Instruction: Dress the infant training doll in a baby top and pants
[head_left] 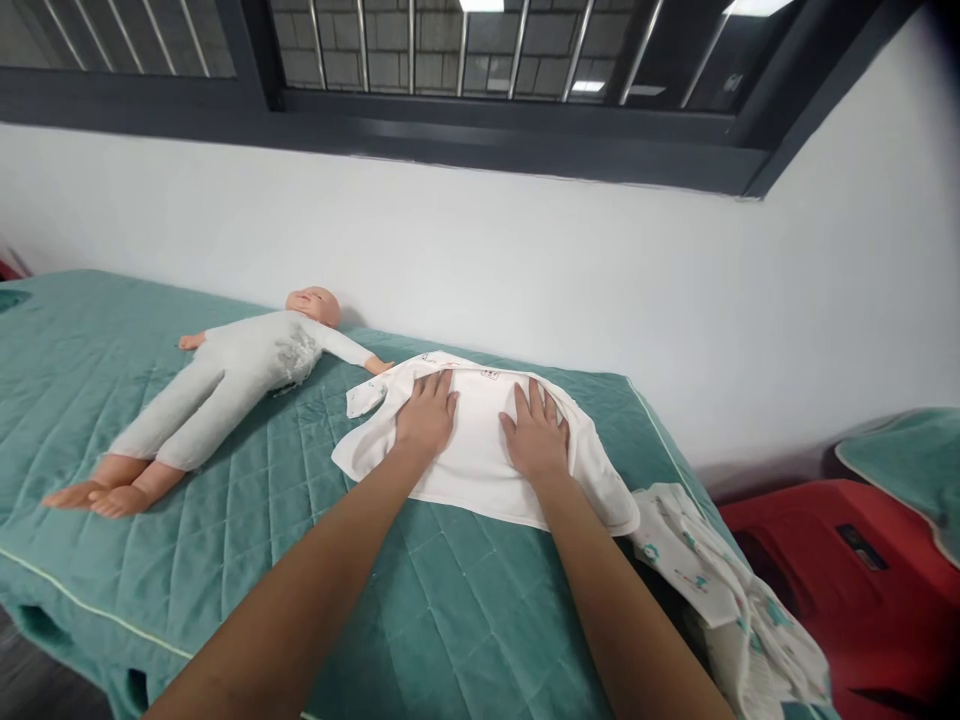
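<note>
A small white baby shirt [476, 450] lies spread on the green quilted cover, its collar edge toward the wall. My left hand [429, 412] rests flat on its left part, fingers stretched out. On the shirt's right part lies my right hand [537, 430], palm down with the fingers apart. Neither hand grips anything. To the left a baby doll [240, 360] lies on its back in a white body suit, its head near the wall and its bare feet toward the front. One doll hand reaches close to the shirt's sleeve.
Printed white baby clothes [720, 590] lie bunched at the right edge of the green quilted cover [465, 620]. Beyond that edge stands a red plastic piece [862, 580] with green cloth [907, 460] over it. A white wall [525, 260] and a barred window [465, 60] are behind.
</note>
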